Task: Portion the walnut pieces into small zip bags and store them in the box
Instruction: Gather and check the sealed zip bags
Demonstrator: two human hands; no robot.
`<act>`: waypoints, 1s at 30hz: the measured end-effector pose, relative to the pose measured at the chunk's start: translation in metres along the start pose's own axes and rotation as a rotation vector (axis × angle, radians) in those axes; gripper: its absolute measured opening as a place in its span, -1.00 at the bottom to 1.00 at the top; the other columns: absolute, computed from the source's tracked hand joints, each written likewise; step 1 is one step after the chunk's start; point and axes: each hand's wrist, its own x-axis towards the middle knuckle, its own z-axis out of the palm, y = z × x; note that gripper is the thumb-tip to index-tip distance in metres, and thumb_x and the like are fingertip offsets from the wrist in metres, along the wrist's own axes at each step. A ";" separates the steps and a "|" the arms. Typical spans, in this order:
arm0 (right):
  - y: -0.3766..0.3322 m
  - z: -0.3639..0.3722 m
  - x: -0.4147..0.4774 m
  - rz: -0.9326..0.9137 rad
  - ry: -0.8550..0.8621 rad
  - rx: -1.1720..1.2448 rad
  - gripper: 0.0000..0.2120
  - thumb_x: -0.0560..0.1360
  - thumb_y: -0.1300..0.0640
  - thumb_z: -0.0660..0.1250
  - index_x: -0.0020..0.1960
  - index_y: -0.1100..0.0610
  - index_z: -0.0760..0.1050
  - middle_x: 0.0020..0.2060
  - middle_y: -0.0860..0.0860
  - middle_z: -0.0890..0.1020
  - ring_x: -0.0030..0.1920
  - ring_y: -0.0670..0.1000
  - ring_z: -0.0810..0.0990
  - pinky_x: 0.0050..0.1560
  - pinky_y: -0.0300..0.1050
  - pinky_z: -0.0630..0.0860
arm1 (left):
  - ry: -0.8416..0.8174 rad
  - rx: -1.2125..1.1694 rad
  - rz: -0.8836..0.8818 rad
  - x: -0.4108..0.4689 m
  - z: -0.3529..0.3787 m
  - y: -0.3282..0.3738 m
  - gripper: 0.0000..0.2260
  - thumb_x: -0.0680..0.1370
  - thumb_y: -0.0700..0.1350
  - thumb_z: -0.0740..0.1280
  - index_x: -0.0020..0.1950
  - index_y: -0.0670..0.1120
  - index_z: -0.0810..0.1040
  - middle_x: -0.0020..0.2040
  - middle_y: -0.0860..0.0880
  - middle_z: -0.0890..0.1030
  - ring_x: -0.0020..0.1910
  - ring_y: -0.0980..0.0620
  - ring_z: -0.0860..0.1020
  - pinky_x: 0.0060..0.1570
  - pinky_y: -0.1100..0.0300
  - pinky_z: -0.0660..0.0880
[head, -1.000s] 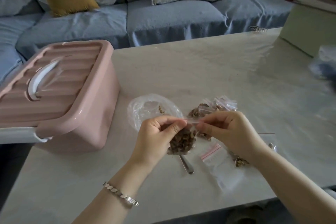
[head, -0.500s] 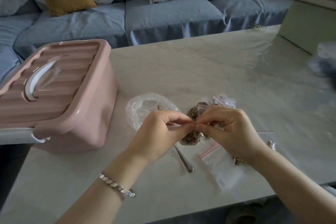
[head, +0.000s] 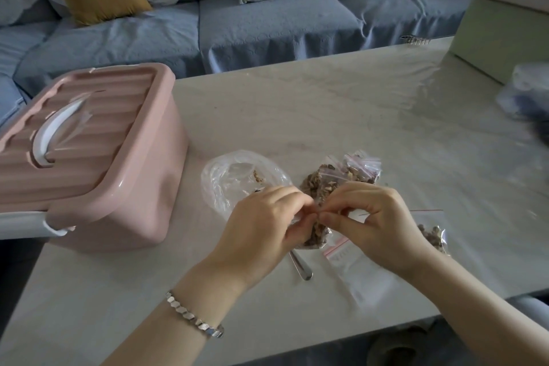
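Fingers (head: 298, 197) of the left hand (head: 261, 229) and of the right hand (head: 374, 223) are being curled inward and brought tip to tip, and the top edge of a small zip bag (head: 316, 236) is being pinched between them. The bag is being held just above the surface (head: 326, 104), hanging below the fingertips, with its walnut pieces (head: 319, 230) showing in the gap between the two hands. Whether its strip is being pressed fully closed cannot be told, since it is being covered by the fingers.

Just behind the hands, filled bags (head: 353, 172) are being kept together on the surface, touching one another. Beside the right wrist another walnut bag (head: 432, 235) is lying flat, and an empty bag (head: 359, 273) with a red strip is lying under the right hand. A spoon handle (head: 301, 267) is being left sticking out from beneath the left hand. A crumpled clear bag (head: 234, 178) holding a few crumbs is lying just beyond the left hand, between it and the pink box (head: 124, 187), whose lid (head: 89, 116) is being kept on. A bracelet (head: 193, 318) is being worn on the left wrist.
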 end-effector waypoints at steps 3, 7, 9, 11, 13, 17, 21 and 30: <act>-0.001 -0.002 -0.003 -0.014 0.033 -0.036 -0.81 0.35 0.07 0.39 -0.29 0.20 0.65 -0.28 -0.05 0.61 -0.30 -0.09 0.56 -0.26 -0.24 0.50 | 0.018 0.009 0.043 0.000 0.000 -0.001 -0.83 0.48 -0.01 0.24 -0.19 -0.08 0.54 -0.27 0.09 0.55 -0.27 0.14 0.46 -0.30 0.33 0.36; 0.000 -0.011 -0.008 0.030 0.082 0.005 -0.80 0.33 0.04 0.38 -0.30 0.17 0.65 -0.27 -0.07 0.63 -0.30 -0.06 0.58 -0.26 -0.26 0.50 | 0.050 0.014 0.074 -0.003 0.001 -0.009 -0.88 0.47 -0.08 0.27 -0.21 -0.09 0.54 -0.27 0.08 0.56 -0.27 0.11 0.50 -0.30 0.18 0.45; 0.002 -0.014 -0.010 0.047 0.090 0.013 -0.80 0.33 0.03 0.37 -0.29 0.16 0.65 -0.27 -0.07 0.64 -0.30 -0.06 0.59 -0.24 -0.26 0.51 | 0.064 0.008 0.074 -0.006 0.000 -0.013 -0.90 0.47 -0.10 0.28 -0.22 -0.08 0.52 -0.28 0.08 0.56 -0.29 0.09 0.51 -0.31 0.14 0.45; 0.002 -0.016 -0.011 0.060 0.090 0.015 -0.79 0.33 0.03 0.37 -0.28 0.17 0.66 -0.27 -0.07 0.64 -0.29 -0.06 0.60 -0.24 -0.25 0.53 | 0.073 -0.009 0.069 -0.008 -0.001 -0.016 -0.93 0.48 -0.09 0.29 -0.20 -0.04 0.49 -0.27 0.11 0.55 -0.28 0.10 0.50 -0.29 0.16 0.44; 0.001 -0.017 -0.013 0.059 0.083 0.022 -0.80 0.34 0.03 0.37 -0.27 0.16 0.66 -0.27 -0.07 0.64 -0.29 -0.06 0.60 -0.24 -0.26 0.53 | 0.078 -0.023 0.064 -0.010 -0.002 -0.017 -0.94 0.49 -0.09 0.29 -0.19 0.01 0.46 -0.26 0.13 0.54 -0.26 0.13 0.49 -0.27 0.20 0.43; 0.000 -0.014 -0.015 0.075 0.088 0.052 -0.80 0.34 0.04 0.37 -0.28 0.17 0.65 -0.27 -0.07 0.64 -0.28 -0.08 0.60 -0.22 -0.33 0.51 | 0.085 -0.019 0.041 -0.012 -0.006 -0.018 -0.90 0.49 -0.06 0.29 -0.21 -0.03 0.50 -0.27 0.13 0.54 -0.25 0.20 0.48 -0.26 0.24 0.42; -0.002 -0.008 -0.017 0.092 0.107 0.111 -0.85 0.34 0.07 0.37 -0.29 0.13 0.64 -0.30 -0.04 0.63 -0.28 -0.06 0.60 -0.23 -0.29 0.51 | 0.097 -0.039 -0.030 -0.018 -0.008 -0.021 -0.85 0.51 0.06 0.26 -0.22 0.04 0.48 -0.26 0.15 0.53 -0.25 0.23 0.48 -0.25 0.29 0.43; 0.000 0.001 -0.028 0.329 0.024 0.226 -0.85 0.46 0.28 0.36 -0.20 0.05 0.58 -0.34 -0.08 0.62 -0.33 -0.14 0.55 -0.27 -0.36 0.45 | -0.068 -0.457 -0.357 -0.015 0.014 0.005 -0.84 0.43 -0.11 0.42 -0.21 0.17 0.56 -0.25 0.27 0.64 -0.23 0.33 0.58 -0.19 0.52 0.40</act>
